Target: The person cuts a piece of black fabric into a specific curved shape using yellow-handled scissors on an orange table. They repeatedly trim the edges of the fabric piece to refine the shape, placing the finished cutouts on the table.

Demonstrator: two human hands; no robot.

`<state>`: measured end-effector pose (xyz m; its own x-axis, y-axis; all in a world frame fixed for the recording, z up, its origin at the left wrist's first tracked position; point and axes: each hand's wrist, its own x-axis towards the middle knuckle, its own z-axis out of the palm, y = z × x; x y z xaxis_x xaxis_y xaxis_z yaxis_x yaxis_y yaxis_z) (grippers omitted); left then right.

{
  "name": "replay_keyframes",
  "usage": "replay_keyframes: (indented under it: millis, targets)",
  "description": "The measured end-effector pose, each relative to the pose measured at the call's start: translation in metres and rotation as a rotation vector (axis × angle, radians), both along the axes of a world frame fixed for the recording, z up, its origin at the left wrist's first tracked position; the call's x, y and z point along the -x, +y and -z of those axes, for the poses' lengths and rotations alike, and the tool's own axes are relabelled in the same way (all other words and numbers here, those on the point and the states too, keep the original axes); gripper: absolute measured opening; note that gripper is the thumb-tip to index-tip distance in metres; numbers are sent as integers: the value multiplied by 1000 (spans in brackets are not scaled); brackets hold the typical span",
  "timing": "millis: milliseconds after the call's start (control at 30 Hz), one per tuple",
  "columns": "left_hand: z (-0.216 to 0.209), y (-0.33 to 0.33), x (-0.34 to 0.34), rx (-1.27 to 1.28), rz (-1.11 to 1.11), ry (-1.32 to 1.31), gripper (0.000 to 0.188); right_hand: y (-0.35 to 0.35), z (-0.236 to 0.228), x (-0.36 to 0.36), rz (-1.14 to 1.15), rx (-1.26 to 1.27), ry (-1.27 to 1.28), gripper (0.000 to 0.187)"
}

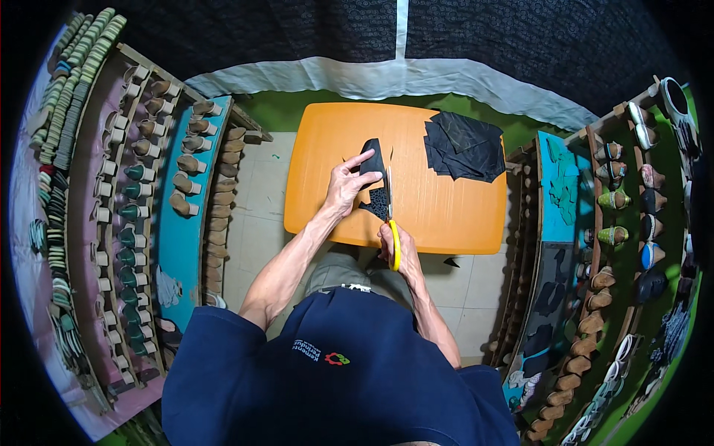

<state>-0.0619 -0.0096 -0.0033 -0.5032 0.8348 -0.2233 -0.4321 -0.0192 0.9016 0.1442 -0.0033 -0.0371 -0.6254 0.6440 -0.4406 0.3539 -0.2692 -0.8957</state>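
Observation:
My left hand pinches a dark, curved piece of sheet material above the orange table. Its thumb and fingers press on the piece's left side. My right hand grips scissors by their yellow handles. The blades point away from me and run along the right edge of the dark piece; I cannot tell whether they are parted. Below my left fingers, a black patterned scrap lies against the blades. Whether it is joined to the held piece is unclear.
The orange table carries a loose stack of black sheets at its far right. Racks of wooden shoe lasts stand on the left. More shelves with lasts and shoes are on the right. A dark curtain hangs behind.

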Motion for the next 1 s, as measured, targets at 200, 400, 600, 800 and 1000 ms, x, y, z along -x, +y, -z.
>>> replay_keyframes:
  millis: [200, 400, 600, 800, 1000]
  targets:
    - [3, 2, -1, 6, 25, 15, 63, 4, 7, 1, 2, -11, 5, 56]
    - [4, 3, -4, -1, 47, 16, 60, 9, -2, 3, -31, -85, -22, 54]
    - [8, 3, -6, 3, 42, 3, 60, 10, 11, 5, 3, -85, -26, 53]
    - [11, 2, -4, 31, 29, -24, 62, 10, 17, 5, 44, -17, -29, 52]
    - [21, -1, 2, -9, -14, -25, 88, 7, -6, 8, 129, 119, -58, 59]
